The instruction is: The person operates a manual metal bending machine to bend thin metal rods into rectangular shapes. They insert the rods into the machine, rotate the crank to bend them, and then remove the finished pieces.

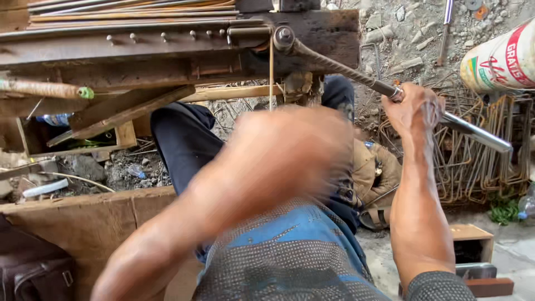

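Rebar bending lever (390, 92) is sitting on tabletop (111, 50) pivot; right hand (412, 108) is gripping its steel handle tight. Left hand (284, 156) is blurring mid-frame, grip can't tell. Bend step prob. underway; next calls for steady pull w/ firm hold.

Left hand (290, 150) motion-blurred; fingers indistinct, cannot tell open or closed, or whether holding anything. Blur hides middle of scene behind it. Right hand (413, 107) covers part of metal lever bar (473, 130). White bucket (499, 58) cut by right edge. Rebar bundle (134, 10) cut by top edge. Dark bag (33, 267) cut at bottom-left corner. Small debris on ground (390, 39) too small to identify.
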